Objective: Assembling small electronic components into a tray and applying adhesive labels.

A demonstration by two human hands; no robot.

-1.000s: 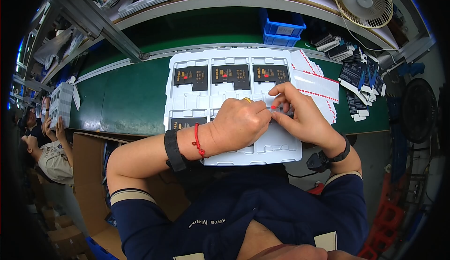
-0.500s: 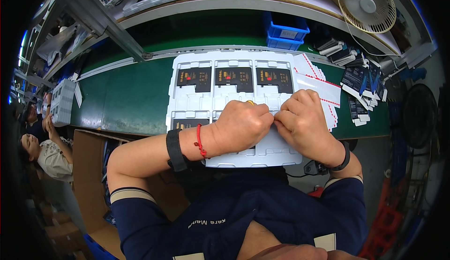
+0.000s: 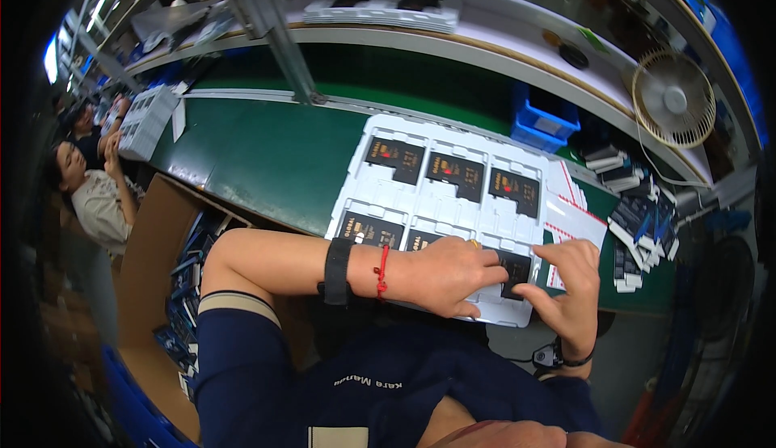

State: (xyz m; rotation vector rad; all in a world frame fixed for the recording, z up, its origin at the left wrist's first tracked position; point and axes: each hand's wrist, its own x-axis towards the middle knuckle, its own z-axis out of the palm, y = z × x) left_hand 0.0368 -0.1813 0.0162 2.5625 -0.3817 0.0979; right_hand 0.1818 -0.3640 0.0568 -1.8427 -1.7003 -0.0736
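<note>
A white moulded tray (image 3: 378,127) lies at the front edge of the bench, with flat black L-shaped battery packs in its compartments. Three line the far row, the middle one (image 3: 455,176) among them. In the near row, one pack (image 3: 369,230) shows at the left, and the middle one is partly covered by my left hand. My left hand (image 3: 453,274) reaches across the tray, fingers stretched out onto the near right battery pack (image 3: 516,275), thumb apart. At the tray's right edge, my right hand (image 3: 572,286) is open and holds nothing, thumb and fingers spread.
Right of the tray lie white sheets with red-dotted edges (image 3: 575,223) and a pile of black-and-white boxes (image 3: 638,222). Blue bins (image 3: 546,121) stand behind, and a fan (image 3: 673,96) beyond. A cardboard box (image 3: 158,294) sits at left; two people are farther left.
My hands, pinched together above the tray before, have parted. The left now rests over the near right battery pack; the right has opened and drawn aside. The whole view has turned.
</note>
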